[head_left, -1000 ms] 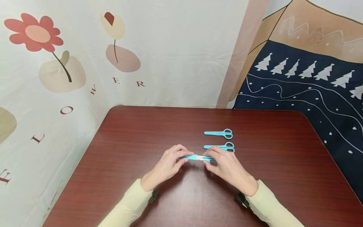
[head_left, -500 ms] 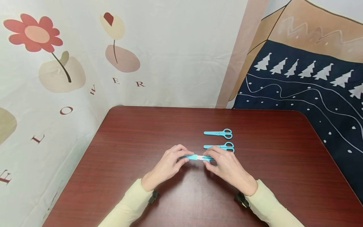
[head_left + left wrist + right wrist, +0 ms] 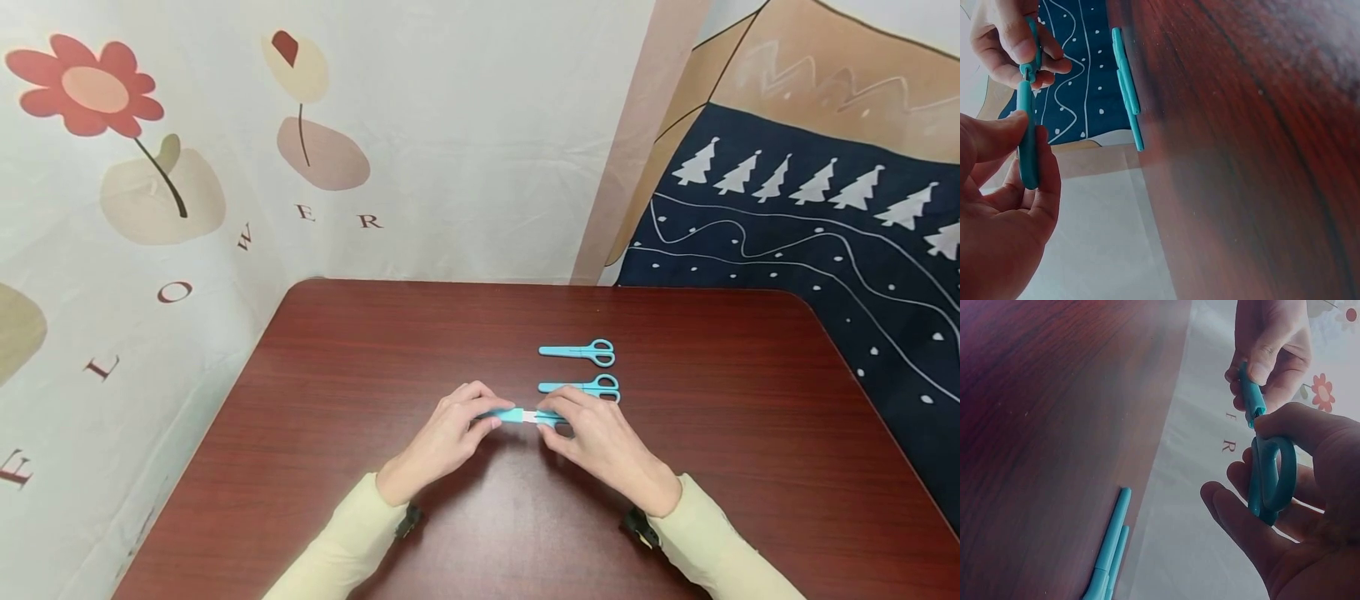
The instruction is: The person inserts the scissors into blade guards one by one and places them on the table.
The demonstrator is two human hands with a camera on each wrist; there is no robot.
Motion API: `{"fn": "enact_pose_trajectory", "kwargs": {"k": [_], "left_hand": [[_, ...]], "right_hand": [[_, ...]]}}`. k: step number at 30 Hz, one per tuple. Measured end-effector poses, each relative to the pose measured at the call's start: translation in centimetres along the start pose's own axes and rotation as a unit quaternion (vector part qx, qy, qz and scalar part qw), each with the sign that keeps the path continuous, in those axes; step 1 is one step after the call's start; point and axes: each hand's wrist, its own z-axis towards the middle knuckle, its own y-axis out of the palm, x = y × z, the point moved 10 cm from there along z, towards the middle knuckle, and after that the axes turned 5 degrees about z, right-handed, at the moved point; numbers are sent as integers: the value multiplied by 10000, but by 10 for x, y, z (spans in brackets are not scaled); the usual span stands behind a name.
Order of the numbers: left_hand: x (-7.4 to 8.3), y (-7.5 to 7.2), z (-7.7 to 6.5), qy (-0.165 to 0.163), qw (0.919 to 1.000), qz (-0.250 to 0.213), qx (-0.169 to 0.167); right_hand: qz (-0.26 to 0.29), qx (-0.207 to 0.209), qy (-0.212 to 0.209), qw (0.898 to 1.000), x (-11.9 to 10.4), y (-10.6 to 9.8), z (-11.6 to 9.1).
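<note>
Over the table, my left hand (image 3: 442, 429) pinches a light-blue blade cap (image 3: 512, 415) between thumb and fingers. My right hand (image 3: 607, 437) grips the light-blue handle of a pair of scissors (image 3: 1287, 475). The scissors' blades point left into the cap's mouth, and a short pale stretch of blade (image 3: 529, 417) shows between the two hands. In the left wrist view the cap (image 3: 1027, 150) lies along the left thumb. Beyond the right hand lie two more scissors, a far pair (image 3: 566, 352) and a near pair (image 3: 555, 387), both capped; right fingers partly hide the near pair.
The dark red wooden table (image 3: 360, 350) has rounded far corners. Behind it hangs a pale cloth (image 3: 465, 150) with printed flowers and letters. A navy cloth (image 3: 750, 225) with white trees hangs at the right.
My left hand and the cap have shifted very slightly right, and the bare stretch of blade looks a little shorter. My right hand and the two lying scissors stay put.
</note>
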Motion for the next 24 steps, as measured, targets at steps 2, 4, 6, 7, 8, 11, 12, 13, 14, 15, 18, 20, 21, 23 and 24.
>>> {"fn": "enact_pose_trajectory", "kwargs": {"k": [2,4,6,7,8,11,12,13,14,15,18,20,21,23,24], "left_hand": [[0,0,0,12,10000,-15,-14],[1,1,0,26,10000,-26,-28],[1,1,0,47,10000,-31,-45],[1,1,0,58,10000,-27,-51],[1,1,0,67,10000,-20,-55],[2,1,0,90,9999,-15,-79],[2,1,0,97,9999,-17,-85],[2,1,0,107,9999,-22,-91],[2,2,0,118,9999,-30,-99],[2,2,0,128,9999,-41,-108],[2,2,1,162,9998,-69,-123],[3,2,1,181,9997,-81,-133],[3,2,1,190,9997,-84,-136],[3,2,1,203,9997,-98,-132],[3,2,1,209,9996,-104,-125]], "right_hand": [[13,-8,24,10000,0,0,0],[19,-16,43,10000,0,0,0],[28,-26,55,10000,0,0,0],[33,-30,59,10000,0,0,0],[41,-33,62,10000,0,0,0],[71,-52,72,9999,0,0,-1],[85,-59,82,9999,0,0,-1],[97,-66,94,9999,1,0,-1],[107,-72,100,9999,0,0,-1],[113,-76,100,9999,0,0,-1],[117,-80,93,9999,0,0,-1],[118,-70,64,9999,-1,0,-1],[119,-65,49,9999,-1,0,-1],[114,-54,33,9999,-2,-1,-1],[111,-49,28,9999,-2,-1,-1]]}}
